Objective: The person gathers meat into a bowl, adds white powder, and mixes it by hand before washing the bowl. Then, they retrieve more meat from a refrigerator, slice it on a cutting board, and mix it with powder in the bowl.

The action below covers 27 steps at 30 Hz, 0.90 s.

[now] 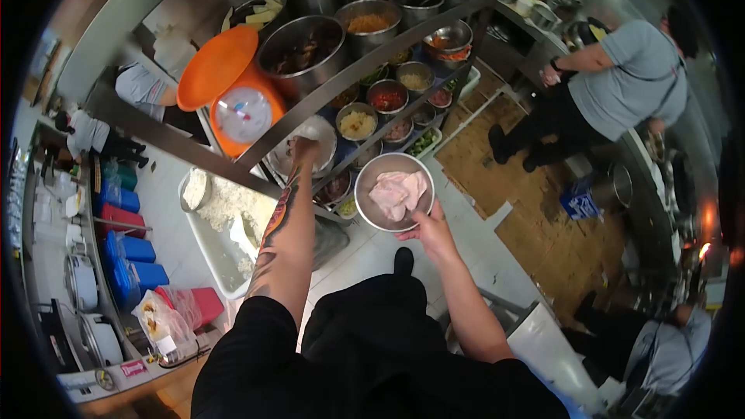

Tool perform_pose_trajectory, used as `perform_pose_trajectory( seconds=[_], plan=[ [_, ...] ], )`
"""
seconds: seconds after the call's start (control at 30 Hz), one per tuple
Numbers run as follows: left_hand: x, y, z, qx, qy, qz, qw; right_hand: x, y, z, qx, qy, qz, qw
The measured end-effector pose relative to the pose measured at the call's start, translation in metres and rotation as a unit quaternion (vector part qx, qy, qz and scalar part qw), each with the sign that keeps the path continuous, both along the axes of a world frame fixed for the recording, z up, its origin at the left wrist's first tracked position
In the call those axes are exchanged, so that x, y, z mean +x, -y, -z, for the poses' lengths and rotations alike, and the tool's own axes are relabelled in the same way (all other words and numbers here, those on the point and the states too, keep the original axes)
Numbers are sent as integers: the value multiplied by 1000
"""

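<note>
My right hand (432, 231) grips a steel bowl (362, 210) by its near right rim, thumb over the edge. Several pieces of raw chicken (399, 193) lie inside. My left hand (301, 150) reaches into a wide metal bowl (324, 133) on the lower shelf, under the steel rail; its fingers are mostly hidden, and I cannot make out anything in them. Left of that forearm sits a white tub (203, 239) of flour (242, 209), with a small bowl (195, 188) and a white scoop (243, 237) in it.
Steel pots (303, 54) and an orange basin (220, 58) crowd the upper shelf; small bowls of cut ingredients (388, 97) fill the lower one. Co-workers stand at right (621, 81) and lower right (660, 349), and others at left. A flame (705, 251) burns at far right. Lidded bins (128, 264) line the left.
</note>
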State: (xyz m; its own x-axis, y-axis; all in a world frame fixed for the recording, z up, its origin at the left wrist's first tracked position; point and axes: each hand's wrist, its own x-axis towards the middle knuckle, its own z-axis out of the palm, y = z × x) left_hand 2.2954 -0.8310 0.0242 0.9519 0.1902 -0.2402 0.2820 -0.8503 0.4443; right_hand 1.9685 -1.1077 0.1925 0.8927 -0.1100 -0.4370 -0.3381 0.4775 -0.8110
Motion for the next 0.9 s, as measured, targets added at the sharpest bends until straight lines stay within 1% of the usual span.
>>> perform_pose_trajectory(
  seconds=[0.07,0.13,0.2,0.23,0.27,0.33,0.4,0.5,0.57,0.6,0.67,0.7,0.73,0.77,0.8,0.87,0.9],
  plan=[
    [-13,2,-12,-2,130,-21,991,19,11,11,13,-17,-48,999],
    [-35,15,-64,-13,118,103,988,37,17,21,24,-42,-66,997],
    [-31,26,-78,29,0,103,994,51,19,30,9,-39,-99,994],
    [-26,14,-48,-74,-15,80,994,57,19,26,7,-39,-107,993],
    [-35,19,-61,-73,-15,78,994,64,19,28,9,-39,-109,993],
    [-55,20,-86,-210,-79,23,974,75,17,36,8,-31,-138,990],
    [-55,7,-75,-218,-65,27,973,86,15,43,14,-24,-149,988],
    [-58,-1,-83,-246,-40,4,968,99,5,55,23,-42,-122,991],
    [-72,13,-123,-336,-29,-55,940,106,3,52,32,-49,-121,991],
    [-77,20,-134,-335,-32,-54,940,107,1,49,41,-58,-122,990],
    [-87,34,-144,-400,-20,-48,915,106,-4,43,48,-50,-110,991],
    [-93,42,-138,-466,-25,-4,884,104,-7,40,53,-39,-101,993],
    [-109,59,-161,-484,-70,62,870,101,-9,37,53,-40,-96,993],
    [-116,63,-135,-403,-4,149,903,98,-10,35,55,-36,-87,994],
    [-122,68,-110,-315,65,234,917,95,-10,34,57,-32,-78,995],
    [-149,93,-166,-222,51,258,939,86,-13,34,46,-45,-58,996],
    [-154,98,-174,-191,48,220,956,79,-16,33,40,-44,-36,998]
  ],
)
